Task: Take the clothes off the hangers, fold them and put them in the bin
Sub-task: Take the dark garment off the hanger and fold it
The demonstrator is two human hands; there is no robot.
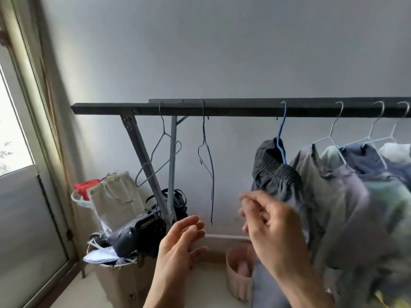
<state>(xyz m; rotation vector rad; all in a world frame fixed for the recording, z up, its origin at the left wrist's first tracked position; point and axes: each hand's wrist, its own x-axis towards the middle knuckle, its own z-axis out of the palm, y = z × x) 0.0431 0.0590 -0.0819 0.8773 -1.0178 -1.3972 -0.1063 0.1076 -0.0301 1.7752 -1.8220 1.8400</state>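
Dark shorts (275,174) on blue hanger (281,123): hanging vertically, just up-right of right hand (266,221), loosely curled, empty; left hand (180,243) relaxed, empty, farther off.

This is a laundry corner in a home. A dark metal clothes rail (222,111) runs along a plain pale wall (222,52). Wire hangers (155,156) hang from it, two bare near its left end and others toward its right end carrying clothes (333,185). A window (13,130) stands at the left. Under the rail's left end, a cloth tote (115,196) and a black bag (138,232) are piled up. A pink bin (238,283) sits on the floor.
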